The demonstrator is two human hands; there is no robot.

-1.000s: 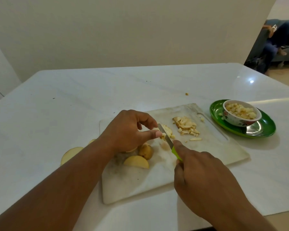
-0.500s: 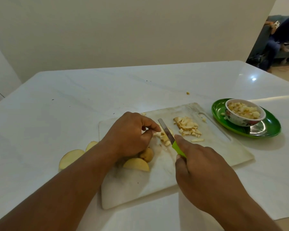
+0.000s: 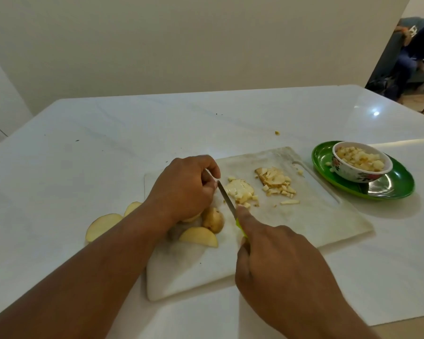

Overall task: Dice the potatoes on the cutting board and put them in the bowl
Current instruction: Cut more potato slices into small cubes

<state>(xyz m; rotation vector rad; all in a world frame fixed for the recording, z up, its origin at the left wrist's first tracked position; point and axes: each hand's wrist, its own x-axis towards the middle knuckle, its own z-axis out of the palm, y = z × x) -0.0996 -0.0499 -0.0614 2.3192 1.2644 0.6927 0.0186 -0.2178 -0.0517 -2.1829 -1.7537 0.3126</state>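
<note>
A white cutting board [image 3: 304, 216] lies on the white table. My right hand [image 3: 287, 272] grips a green-handled knife [image 3: 227, 200], forefinger along the blade's back, blade tip down on the board. My left hand [image 3: 184, 187] sits just left of the blade with fingers curled, thumb against the tip; anything under its fingertips is hidden. A part-diced potato slab [image 3: 239, 190] lies right of the blade. A pile of dice [image 3: 277, 183] lies further right. A skin-on piece [image 3: 213, 220] and a wedge [image 3: 198, 237] lie near my left wrist. The floral bowl [image 3: 353, 176] holds diced potato.
The bowl stands on a green plate [image 3: 397, 187] right of the board. Two potato slices [image 3: 103, 226] lie on the table left of the board. One stray bit [image 3: 277, 132] sits further back. A seated person [image 3: 416, 52] is far right, beyond the table.
The knife has worked leftward through the potato piece, and my left hand has drawn back left with it. The cut slab now lies free on the blade's right side.
</note>
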